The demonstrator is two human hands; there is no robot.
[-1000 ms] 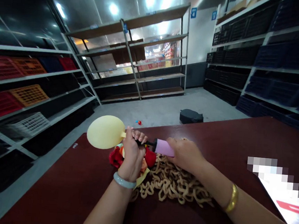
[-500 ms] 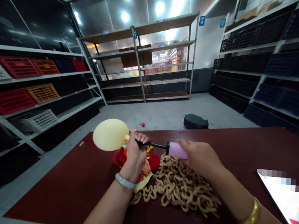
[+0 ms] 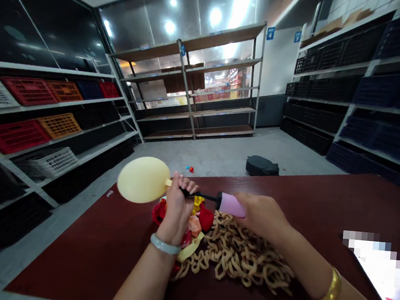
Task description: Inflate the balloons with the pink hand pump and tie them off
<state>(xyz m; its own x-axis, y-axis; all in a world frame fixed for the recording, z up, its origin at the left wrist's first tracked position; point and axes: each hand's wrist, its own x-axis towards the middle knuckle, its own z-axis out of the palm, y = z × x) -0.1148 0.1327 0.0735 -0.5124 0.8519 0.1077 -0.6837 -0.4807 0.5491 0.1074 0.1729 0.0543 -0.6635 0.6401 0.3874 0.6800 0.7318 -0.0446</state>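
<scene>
A pale yellow balloon (image 3: 143,179), partly inflated, stands out to the left of my left hand (image 3: 177,208). That hand is closed round the balloon's neck and the black end of a hand balloon pump. My right hand (image 3: 264,216) wraps the pump's pink barrel (image 3: 230,205), and a stretch of black rod shows between the two hands. Beneath them lie limp balloons (image 3: 195,224) in red, peach and yellow, partly covered by my left hand and wrist. Beside these, under the pump, spreads a pile of tan, curled rope-like pieces (image 3: 243,256).
The dark red table (image 3: 82,247) bears everything. A bright, partly pixelated screen (image 3: 381,278) is at the right edge. On the floor beyond are a dark case-like object (image 3: 262,165) and a small red item (image 3: 191,170). Shelves with crates (image 3: 30,91) line the sides.
The balloon looks slightly larger and reaches further left. My right hand and the pink barrel have shifted a little left, toward my left hand; the visible rod is slightly shorter.
</scene>
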